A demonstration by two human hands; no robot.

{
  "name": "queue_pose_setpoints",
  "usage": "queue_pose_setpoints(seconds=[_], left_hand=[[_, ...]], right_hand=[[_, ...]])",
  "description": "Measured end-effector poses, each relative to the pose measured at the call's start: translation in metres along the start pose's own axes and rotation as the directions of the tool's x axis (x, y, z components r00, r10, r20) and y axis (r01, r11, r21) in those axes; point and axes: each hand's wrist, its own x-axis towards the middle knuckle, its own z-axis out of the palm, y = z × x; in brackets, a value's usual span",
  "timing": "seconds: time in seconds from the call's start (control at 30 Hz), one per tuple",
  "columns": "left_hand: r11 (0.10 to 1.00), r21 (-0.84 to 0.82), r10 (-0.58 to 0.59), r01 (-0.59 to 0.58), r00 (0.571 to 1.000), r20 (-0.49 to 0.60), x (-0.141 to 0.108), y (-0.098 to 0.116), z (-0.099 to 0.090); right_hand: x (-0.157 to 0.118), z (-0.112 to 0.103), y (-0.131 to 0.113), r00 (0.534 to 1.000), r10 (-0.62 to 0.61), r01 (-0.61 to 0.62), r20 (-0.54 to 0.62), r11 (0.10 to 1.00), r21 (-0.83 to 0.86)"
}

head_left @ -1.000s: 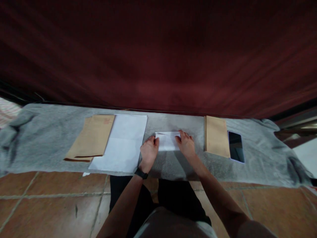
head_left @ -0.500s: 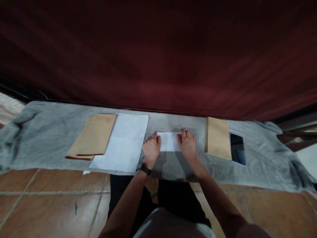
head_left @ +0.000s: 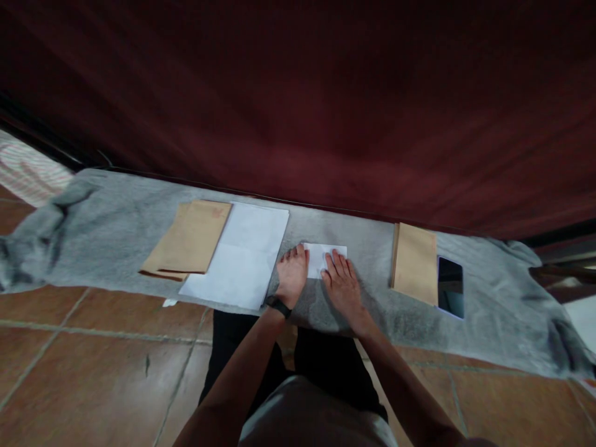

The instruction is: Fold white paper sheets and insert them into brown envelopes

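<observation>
A small folded sheet of white paper lies flat in front of me on the grey cloth. My left hand is at its left edge, fingers bent close together and thumb along the paper, holding that side. Over the lower right part rests my right hand, its fingers stretched out flat and slightly spread on the paper. Part of the sheet is hidden beneath the hands. To the left of my left hand lie larger white sheets, partly under brown paper envelopes.
More brown envelopes are stacked to the right, with a dark-screened phone beside them. The grey cloth covers the narrow bench. A dark red surface rises behind it, and tiled floor lies below.
The small paper now looks narrower from left to right. My right hand has gone from bent fingers at its right edge to lying flat on it. The view has tilted slightly.
</observation>
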Motion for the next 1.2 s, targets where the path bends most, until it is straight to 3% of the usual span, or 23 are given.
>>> queue_pose_setpoints(seconds=[0.1,0.2,0.33,0.4,0.7,1.07,1.2], left_hand=[[0.998,0.003,0.056,-0.056,0.997,-0.045,-0.003,0.002,-0.003],[0.975,-0.011,0.221,-0.223,0.972,-0.083,-0.014,0.007,-0.002],[0.862,-0.088,0.493,-0.499,0.866,-0.083,-0.038,0.014,0.009],[0.820,-0.125,0.551,-0.558,0.830,-0.086,-0.047,0.013,0.015],[0.815,-0.139,0.561,-0.562,0.826,-0.055,-0.059,-0.006,0.023],[0.835,-0.127,0.532,-0.535,0.844,-0.062,-0.062,-0.005,0.027],[0.842,-0.103,0.526,-0.530,0.848,-0.065,-0.061,-0.004,0.029]], right_hand=[[0.000,0.001,-0.001,1.000,0.018,-0.018,-0.010,1.000,-0.006],[0.000,0.000,-0.002,0.999,0.030,-0.030,0.013,0.999,-0.028],[-0.002,0.000,-0.001,0.998,0.009,-0.005,0.057,0.998,-0.068],[-0.004,0.000,0.001,0.998,-0.026,0.031,0.065,0.997,-0.073],[-0.005,-0.007,0.006,0.994,-0.077,0.082,0.076,0.994,-0.070],[-0.020,-0.012,0.038,0.997,0.049,-0.056,-0.062,0.991,-0.119],[-0.020,-0.015,0.035,0.989,0.085,-0.098,-0.117,0.990,-0.105]])
